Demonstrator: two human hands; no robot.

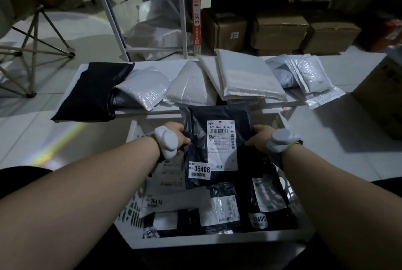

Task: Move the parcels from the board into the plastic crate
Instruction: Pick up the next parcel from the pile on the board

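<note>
A black parcel (pixel 217 145) with a white shipping label and an "08408" sticker hangs over the white plastic crate (pixel 217 240). My left hand (pixel 179 133) grips its left edge and my right hand (pixel 258 137) grips its right edge. Both wrists carry grey devices. Several labelled black and white parcels (pixel 219 211) lie inside the crate beneath it. Behind the crate, the white board (pixel 71 80) holds a large black parcel (pixel 93 91), grey parcels (pixel 143 89), a big white one (pixel 248 76) and bubble mailers (pixel 309 73).
Metal shelving uprights (pixel 185 8) stand behind the board, with cardboard boxes (pixel 278 30) on the floor under the shelf. A folding chair frame (pixel 32 36) is at the far left. Another carton (pixel 382 95) sits at the right edge. Tiled floor surrounds everything.
</note>
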